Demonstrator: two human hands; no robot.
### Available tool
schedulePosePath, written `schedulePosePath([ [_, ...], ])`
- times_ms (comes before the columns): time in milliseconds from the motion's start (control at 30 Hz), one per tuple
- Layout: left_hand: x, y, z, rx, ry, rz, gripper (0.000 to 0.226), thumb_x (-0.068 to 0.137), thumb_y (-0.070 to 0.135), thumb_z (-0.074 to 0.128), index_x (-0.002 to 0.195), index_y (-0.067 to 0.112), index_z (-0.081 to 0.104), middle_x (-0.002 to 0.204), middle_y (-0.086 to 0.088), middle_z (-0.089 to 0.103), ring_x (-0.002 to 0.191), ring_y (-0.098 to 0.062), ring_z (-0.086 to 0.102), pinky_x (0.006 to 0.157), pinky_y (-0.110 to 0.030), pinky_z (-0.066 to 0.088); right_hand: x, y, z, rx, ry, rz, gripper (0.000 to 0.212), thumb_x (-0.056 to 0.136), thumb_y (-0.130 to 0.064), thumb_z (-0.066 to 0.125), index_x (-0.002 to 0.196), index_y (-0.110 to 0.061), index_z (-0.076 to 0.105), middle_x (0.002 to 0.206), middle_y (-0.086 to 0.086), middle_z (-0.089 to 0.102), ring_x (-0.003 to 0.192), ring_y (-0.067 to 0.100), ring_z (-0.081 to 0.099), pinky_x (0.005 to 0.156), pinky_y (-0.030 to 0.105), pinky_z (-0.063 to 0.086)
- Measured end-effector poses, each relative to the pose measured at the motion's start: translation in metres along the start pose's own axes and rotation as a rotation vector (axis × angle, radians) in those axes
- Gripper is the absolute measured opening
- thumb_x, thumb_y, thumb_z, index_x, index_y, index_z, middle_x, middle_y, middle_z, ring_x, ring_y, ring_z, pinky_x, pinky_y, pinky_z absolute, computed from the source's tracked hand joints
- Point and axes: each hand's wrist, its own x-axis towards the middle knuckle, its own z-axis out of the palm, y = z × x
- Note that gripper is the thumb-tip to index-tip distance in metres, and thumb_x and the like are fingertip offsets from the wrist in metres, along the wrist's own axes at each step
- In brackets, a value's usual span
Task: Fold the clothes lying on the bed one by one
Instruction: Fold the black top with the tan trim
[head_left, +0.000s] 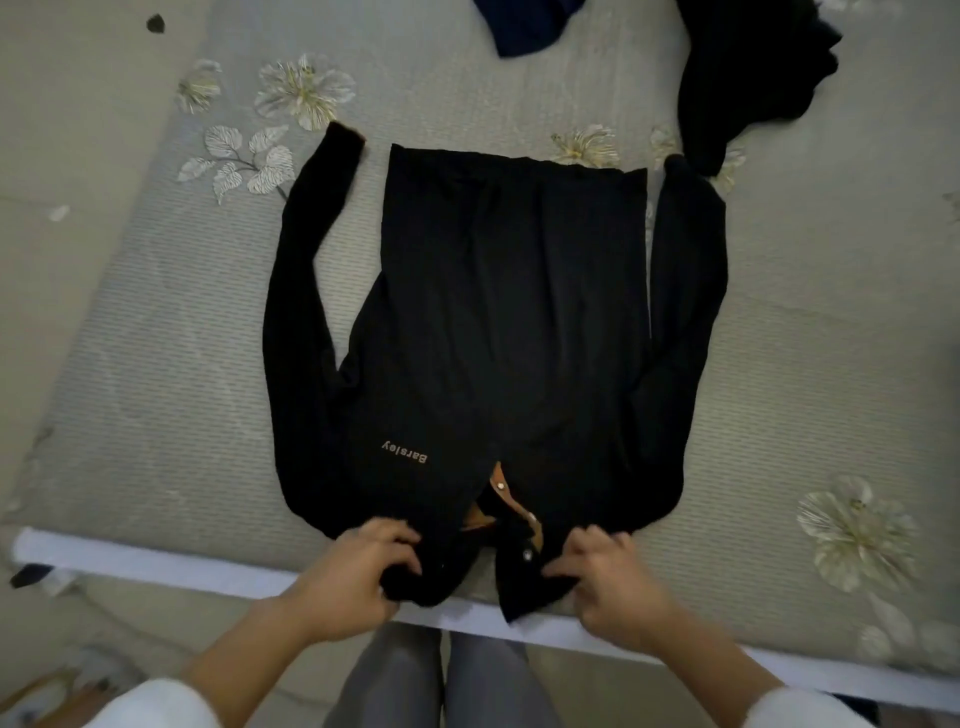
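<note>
fingers of left hand and right hand pinch collar of black shirt.

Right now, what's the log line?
black long-sleeved shirt on bed | left hand grips collar end | right hand grips collar end | sleeves unfolded

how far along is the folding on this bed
Done: no folded garment is in view. In hand: the black shirt lies spread flat, sleeves unfolded; left grip and right grip hold its collar end. Left: folding it, then the navy garment and the black heap.
</note>
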Motion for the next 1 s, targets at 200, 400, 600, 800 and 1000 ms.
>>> schedulePosePath([
  [200,0.025,0.009,0.004,0.013,-0.038,-0.14,0.046,0.078,0.041,0.057,0.123,0.034,0.054,0.12,0.014,0.045,0.114,-0.007,0.04,0.096,-0.029,0.039,0.02,-0.009,0.006,0.226,0.056,0.128,0.046,0.081,-0.021,0.052,0.127,-0.029,0.056,0.113,-0.008,0.051,0.112,0.013,0.047,0.093,0.03,0.038],
  [400,0.089,0.015,-0.049,-0.074,0.201,-0.203,0.023,0.087,0.024,0.057,0.109,0.027,0.064,0.096,0.011,0.056,0.085,-0.009,0.06,0.082,-0.029,0.05,0.071,0.004,-0.067,0.413,0.237,0.258,0.027,0.086,-0.013,0.054,0.108,-0.02,0.068,0.084,-0.007,0.064,0.081,0.011,0.061,0.075,0.026,0.05],
  [600,0.19,-0.004,-0.144,-0.155,0.587,-0.29,0.018,0.089,0.018,0.056,0.104,0.022,0.064,0.09,0.005,0.061,0.071,-0.008,0.059,0.07,-0.031,0.05,0.143,0.05,-0.162,0.5,0.478,0.372,0.02,0.089,-0.014,0.055,0.103,-0.019,0.067,0.078,-0.008,0.064,0.078,0.012,0.063,0.072,0.028,0.052],
  [800,0.293,-0.039,-0.235,-0.171,0.894,-0.259,0.023,0.091,0.015,0.054,0.112,0.013,0.062,0.096,-0.011,0.063,0.079,-0.022,0.059,0.074,-0.034,0.046,0.228,0.107,-0.232,0.494,0.773,0.406,0.024,0.093,-0.018,0.053,0.116,-0.018,0.062,0.071,-0.011,0.059,0.066,0.002,0.056,0.058,0.019,0.039],
  [1000,0.351,-0.055,-0.284,0.144,0.917,-0.264,0.043,0.096,0.031,0.052,0.136,0.016,0.051,0.137,-0.012,0.046,0.127,-0.034,0.033,0.102,-0.045,0.032,0.294,0.132,-0.291,0.392,0.865,0.311,0.038,0.097,-0.022,0.048,0.134,-0.026,0.053,0.067,-0.011,0.056,0.071,0.004,0.054,0.077,0.026,0.042],
])
